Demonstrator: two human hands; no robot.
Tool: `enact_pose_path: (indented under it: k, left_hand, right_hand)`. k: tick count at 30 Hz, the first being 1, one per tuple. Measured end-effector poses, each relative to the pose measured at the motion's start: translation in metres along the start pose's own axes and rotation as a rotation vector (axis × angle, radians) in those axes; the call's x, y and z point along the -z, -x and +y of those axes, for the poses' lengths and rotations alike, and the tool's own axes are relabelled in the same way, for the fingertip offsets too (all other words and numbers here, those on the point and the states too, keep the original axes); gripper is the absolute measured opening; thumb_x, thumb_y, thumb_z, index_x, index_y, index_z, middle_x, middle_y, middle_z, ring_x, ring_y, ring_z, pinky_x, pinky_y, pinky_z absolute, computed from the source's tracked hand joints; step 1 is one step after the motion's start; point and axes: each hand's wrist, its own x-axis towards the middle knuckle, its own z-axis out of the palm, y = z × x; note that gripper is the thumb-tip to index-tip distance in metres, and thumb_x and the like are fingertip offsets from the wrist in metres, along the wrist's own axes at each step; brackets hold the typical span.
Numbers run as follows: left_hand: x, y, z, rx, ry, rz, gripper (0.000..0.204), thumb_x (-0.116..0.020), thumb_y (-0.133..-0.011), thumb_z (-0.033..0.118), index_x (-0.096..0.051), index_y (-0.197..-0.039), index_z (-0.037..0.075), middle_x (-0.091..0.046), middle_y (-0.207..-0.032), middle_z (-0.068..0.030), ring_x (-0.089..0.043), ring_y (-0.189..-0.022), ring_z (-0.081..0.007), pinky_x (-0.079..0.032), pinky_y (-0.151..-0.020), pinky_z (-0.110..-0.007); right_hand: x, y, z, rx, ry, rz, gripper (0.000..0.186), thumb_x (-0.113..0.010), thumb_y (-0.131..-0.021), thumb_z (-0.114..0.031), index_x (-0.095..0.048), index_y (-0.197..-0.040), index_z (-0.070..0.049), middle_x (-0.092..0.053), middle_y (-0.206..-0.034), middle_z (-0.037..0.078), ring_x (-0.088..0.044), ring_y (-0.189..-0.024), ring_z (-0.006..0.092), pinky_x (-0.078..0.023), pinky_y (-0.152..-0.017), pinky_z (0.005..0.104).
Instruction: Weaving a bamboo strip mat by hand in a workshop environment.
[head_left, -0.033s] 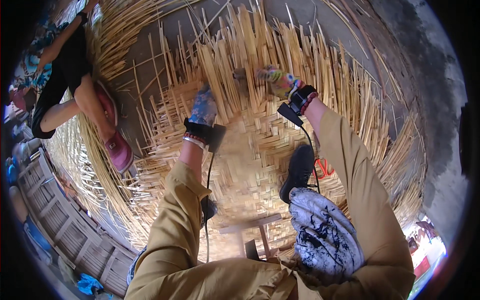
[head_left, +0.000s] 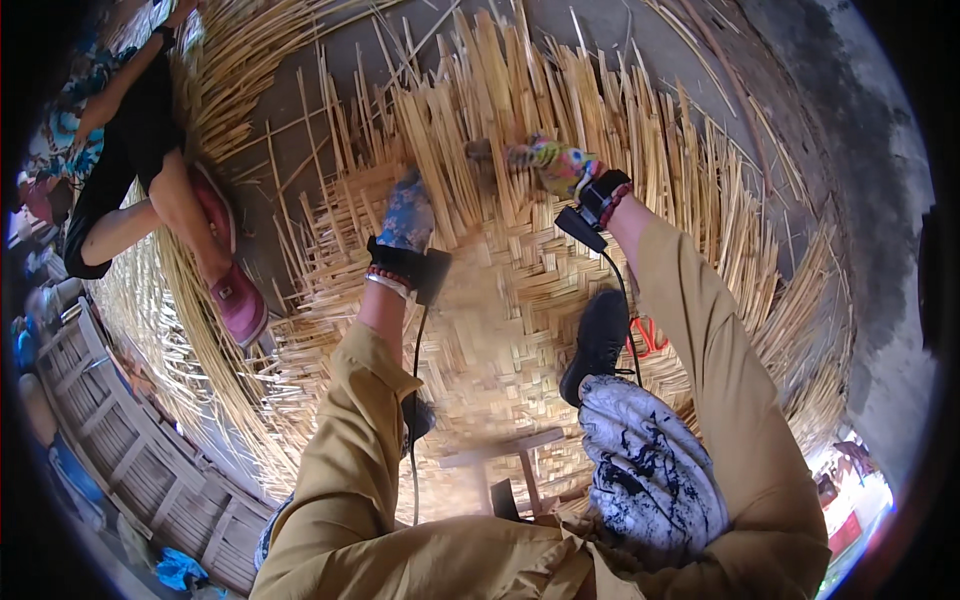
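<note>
A woven mat of pale split-bamboo strips [head_left: 490, 330] covers the ground under me, its loose strip ends fanning out at the far side. My left hand [head_left: 408, 215], in a blue patterned glove, rests by the weave's far edge among the strips; its fingers are blurred. Farther right, my right hand [head_left: 560, 167] wears a colourful flowered glove. It is closed round a dark, stubby tool [head_left: 480, 150] that points left over the upright strips; blur hides its exact kind.
Red-handled scissors [head_left: 646, 338] lie on the mat by my black shoe [head_left: 598, 335]. A low wooden stool [head_left: 502, 447] stands near me. Another person's leg with a pink shoe [head_left: 240, 305] is at the left, by loose strips. A bamboo rack [head_left: 140, 440] is at the lower left; a concrete wall rises right.
My right hand has shifted very slightly left and down with the dark tool. My left hand stays about where it was.
</note>
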Motion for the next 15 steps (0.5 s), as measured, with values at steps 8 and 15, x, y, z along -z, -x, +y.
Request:
enact_pose_path:
  k: [8,15]
  left_hand:
    - [0.033,-0.027,0.017,0.113,0.265,-0.401,0.022,-0.048,-0.081,0.005,-0.059,-0.1,0.001,-0.064,-0.091,-0.0118,-0.058,-0.085,-0.0175,-0.044,-0.075,-0.028]
    - [0.009,-0.029,-0.048,-0.47,-0.714,-0.499,0.013,-0.053,-0.078,0.009,-0.064,-0.081,0.003,-0.061,-0.075,-0.008,-0.057,-0.078,-0.0211,-0.043,-0.07,-0.031]
  right_hand:
    - [-0.015,0.01,-0.025,-0.2,0.217,0.031,0.041,-0.045,-0.086,-0.022,-0.04,-0.124,-0.007,-0.045,-0.125,0.009,-0.043,-0.115,0.0142,-0.031,-0.101,0.0307]
    - [-0.053,0.035,-0.108,-0.214,-0.301,0.362,0.044,-0.049,-0.086,-0.02,-0.039,-0.122,0.002,-0.042,-0.127,0.013,-0.042,-0.115,0.0262,-0.031,-0.101,0.0348]
